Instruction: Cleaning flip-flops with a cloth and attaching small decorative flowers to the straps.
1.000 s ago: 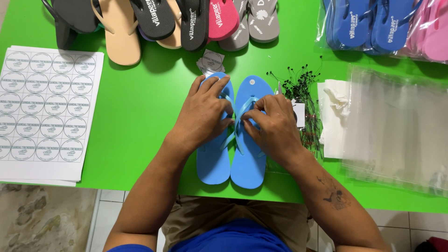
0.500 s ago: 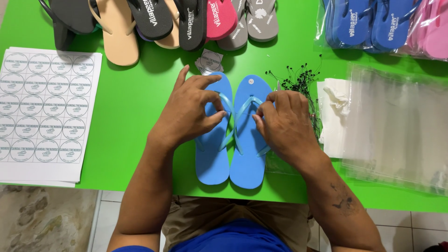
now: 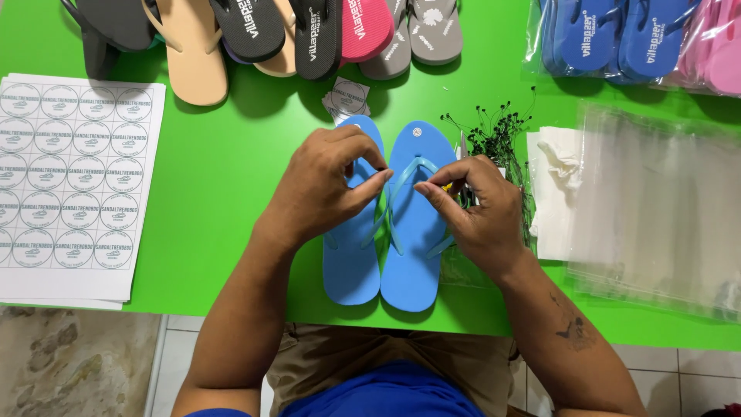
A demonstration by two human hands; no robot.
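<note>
White sheet of round stickers at nine o'clock, loose round labels at twelve, clear plastic bags at three, bagged blue sandals at one.

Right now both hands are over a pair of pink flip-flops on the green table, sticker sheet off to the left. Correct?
Not quite: the flip-flops under the left hand and right hand are light blue, not pink, as the head view shows. They do lie on the green table, with the sticker sheet off to the left.
</note>
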